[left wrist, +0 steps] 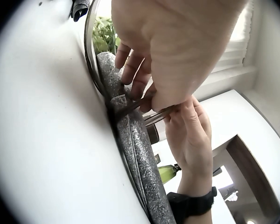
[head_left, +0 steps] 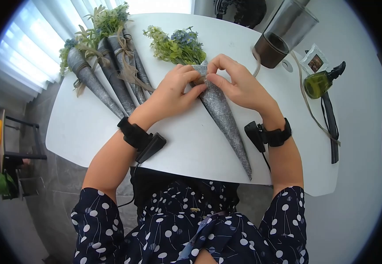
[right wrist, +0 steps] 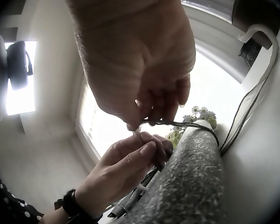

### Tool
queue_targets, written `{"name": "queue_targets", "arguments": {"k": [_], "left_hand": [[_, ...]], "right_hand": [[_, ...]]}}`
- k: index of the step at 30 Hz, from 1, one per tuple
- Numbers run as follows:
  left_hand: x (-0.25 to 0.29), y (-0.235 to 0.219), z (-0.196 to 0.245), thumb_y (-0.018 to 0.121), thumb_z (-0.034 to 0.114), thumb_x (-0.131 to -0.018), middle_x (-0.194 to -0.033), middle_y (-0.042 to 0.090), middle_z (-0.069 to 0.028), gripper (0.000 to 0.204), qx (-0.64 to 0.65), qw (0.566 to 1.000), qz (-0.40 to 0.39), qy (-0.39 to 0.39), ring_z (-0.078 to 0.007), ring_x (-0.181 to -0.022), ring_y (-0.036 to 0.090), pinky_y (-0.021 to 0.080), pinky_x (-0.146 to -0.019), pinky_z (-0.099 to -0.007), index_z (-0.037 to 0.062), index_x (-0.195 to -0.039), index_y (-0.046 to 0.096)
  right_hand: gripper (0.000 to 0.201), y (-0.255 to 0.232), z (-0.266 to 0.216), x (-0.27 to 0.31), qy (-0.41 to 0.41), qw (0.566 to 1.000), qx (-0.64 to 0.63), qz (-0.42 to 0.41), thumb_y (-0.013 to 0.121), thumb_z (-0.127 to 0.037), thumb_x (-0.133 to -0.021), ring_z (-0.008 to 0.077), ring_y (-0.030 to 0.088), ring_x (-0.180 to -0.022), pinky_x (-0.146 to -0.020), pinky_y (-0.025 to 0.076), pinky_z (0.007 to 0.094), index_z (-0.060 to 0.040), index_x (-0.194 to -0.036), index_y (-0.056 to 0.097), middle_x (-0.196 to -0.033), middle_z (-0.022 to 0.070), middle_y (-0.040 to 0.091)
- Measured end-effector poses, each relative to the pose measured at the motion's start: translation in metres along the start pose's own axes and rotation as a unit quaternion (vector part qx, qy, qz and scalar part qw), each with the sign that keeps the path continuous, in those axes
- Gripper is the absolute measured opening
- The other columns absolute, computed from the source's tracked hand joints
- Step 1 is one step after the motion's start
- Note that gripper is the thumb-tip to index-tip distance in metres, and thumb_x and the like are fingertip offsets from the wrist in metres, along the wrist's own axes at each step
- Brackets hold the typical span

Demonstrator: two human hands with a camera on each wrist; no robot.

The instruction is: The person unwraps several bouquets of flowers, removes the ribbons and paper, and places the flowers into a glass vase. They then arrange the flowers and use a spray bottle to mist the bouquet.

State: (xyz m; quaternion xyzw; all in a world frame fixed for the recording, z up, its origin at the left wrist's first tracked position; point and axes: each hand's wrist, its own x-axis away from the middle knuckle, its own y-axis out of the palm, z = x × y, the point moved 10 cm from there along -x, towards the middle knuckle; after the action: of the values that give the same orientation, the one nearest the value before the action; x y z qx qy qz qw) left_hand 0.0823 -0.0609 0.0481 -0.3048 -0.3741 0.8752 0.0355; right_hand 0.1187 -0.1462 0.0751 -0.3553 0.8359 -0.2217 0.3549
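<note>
A grey speckled cone-shaped wrap (head_left: 227,121) lies on the white table, its narrow tip toward the person. Blue and pale flowers with green leaves (head_left: 178,47) stick out of its wide far end. A thin ribbon (right wrist: 182,124) loops round the wrap near that end. My left hand (head_left: 172,89) is at the wrap's left side and pinches the ribbon between thumb and fingers. From the right, my right hand (head_left: 240,86) pinches the ribbon just above the wrap, its fingertips close to the left ones. The fingers partly hide the crossing of the strands.
Several finished-looking wrapped bouquets (head_left: 92,79) tied with ribbon lie at the left. At the back right stands a clear container with a brown base (head_left: 272,48). A green bottle (head_left: 317,86), a small framed picture (head_left: 315,61) and a black strip (head_left: 330,127) are on the right.
</note>
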Motion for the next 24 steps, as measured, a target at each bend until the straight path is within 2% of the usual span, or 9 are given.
{"name": "queue_targets", "arguments": {"k": [1,4,9,10,12,13,17,21,24], "left_hand": [[-0.001,-0.002,-0.001,0.064,0.016,-0.084,-0.082,0.055,-0.0064,0.017,0.000,1.000,0.000,0.000,-0.0204,-0.082,0.052,0.042,-0.073,-0.0303,0.0016,-0.087,0.056],[-0.001,0.001,-0.025,0.046,0.023,-0.098,-0.068,0.048,-0.0001,0.028,0.254,0.958,-0.052,-0.120,-0.0113,-0.076,0.051,0.040,-0.070,-0.0262,0.0028,-0.079,0.051],[-0.005,-0.034,-0.004,0.037,0.024,-0.101,-0.063,0.037,0.0013,0.030,0.421,0.899,-0.054,-0.110,-0.0105,-0.059,0.042,0.039,-0.061,-0.0253,0.0069,-0.076,0.042],[-0.003,-0.038,0.000,0.038,0.023,-0.100,-0.063,0.033,0.0021,0.028,0.440,0.887,-0.056,-0.129,-0.0087,-0.053,0.035,0.036,-0.055,-0.0246,0.0069,-0.077,0.040],[-0.005,-0.049,0.005,0.040,0.022,-0.100,-0.062,0.034,0.0028,0.025,0.390,0.909,-0.089,-0.116,-0.0070,-0.052,0.033,0.034,-0.051,-0.0232,0.0051,-0.081,0.043],[-0.007,-0.058,0.006,0.045,0.020,-0.098,-0.058,0.037,0.0043,0.027,0.369,0.919,-0.059,-0.124,-0.0054,-0.051,0.033,0.034,-0.052,-0.0221,-0.0006,-0.086,0.056],[-0.038,-0.091,0.023,0.048,0.018,-0.096,-0.056,0.037,0.0055,0.026,0.273,0.958,-0.031,-0.082,-0.0040,-0.052,0.033,0.030,-0.050,-0.0198,-0.0025,-0.088,0.060],[-0.087,-0.128,0.046,0.050,0.021,-0.096,-0.056,0.042,0.0038,0.027,0.178,0.984,-0.002,-0.028,-0.0039,-0.052,0.036,0.029,-0.050,-0.0180,-0.0017,-0.094,0.064],[-0.114,-0.112,0.109,0.053,0.014,-0.093,-0.070,0.058,-0.0034,0.020,-0.028,0.987,-0.031,0.156,-0.0091,-0.062,0.047,0.038,-0.055,-0.0208,0.0011,-0.095,0.067]], "right_hand": [[0.017,-0.002,-0.002,-0.001,0.000,1.000,0.000,0.000,0.060,-0.016,-0.087,0.0214,0.057,-0.079,-0.069,0.044,0.0311,0.0002,-0.090,0.053,-0.078,0.0092,0.056],[0.018,-0.032,-0.001,-0.001,0.034,0.979,-0.181,0.084,0.052,-0.019,-0.095,0.0067,0.052,-0.066,-0.061,0.042,0.0209,-0.0014,-0.094,0.049,-0.072,0.0000,0.050],[0.017,-0.098,-0.031,0.018,0.034,0.974,-0.167,0.147,0.054,-0.019,-0.094,0.0017,0.040,-0.056,-0.051,0.033,0.0167,-0.0024,-0.093,0.051,-0.069,-0.0038,0.047],[0.016,-0.109,-0.038,0.027,0.043,0.984,-0.085,0.153,0.053,-0.019,-0.094,0.0019,0.036,-0.056,-0.050,0.030,0.0172,-0.0034,-0.095,0.050,-0.067,-0.0043,0.044],[0.014,-0.130,-0.054,0.045,0.053,0.986,0.002,0.160,0.056,-0.019,-0.093,0.0017,0.033,-0.058,-0.051,0.026,0.0172,-0.0054,-0.093,0.051,-0.068,-0.0065,0.040],[0.014,-0.145,-0.058,0.058,0.061,0.982,0.015,0.176,0.056,-0.019,-0.093,0.0017,0.033,-0.058,-0.051,0.026,0.0172,-0.0054,-0.093,0.051,-0.068,-0.0065,0.040],[0.018,-0.188,-0.061,0.106,0.126,0.974,0.115,0.151,0.061,-0.021,-0.090,0.0014,0.041,-0.062,-0.055,0.032,0.0178,-0.0040,-0.085,0.058,-0.067,-0.0055,0.048],[0.027,-0.267,-0.060,0.183,0.238,0.912,0.184,0.280,0.058,-0.028,-0.090,0.0029,0.036,-0.061,-0.057,0.029,0.0202,-0.0044,-0.076,0.057,-0.065,-0.0067,0.045],[0.035,-0.310,-0.059,0.250,0.323,0.852,0.256,0.323,0.058,-0.033,-0.090,0.0040,0.032,-0.060,-0.057,0.025,0.0216,-0.0051,-0.069,0.054,-0.062,-0.0067,0.040]]}}
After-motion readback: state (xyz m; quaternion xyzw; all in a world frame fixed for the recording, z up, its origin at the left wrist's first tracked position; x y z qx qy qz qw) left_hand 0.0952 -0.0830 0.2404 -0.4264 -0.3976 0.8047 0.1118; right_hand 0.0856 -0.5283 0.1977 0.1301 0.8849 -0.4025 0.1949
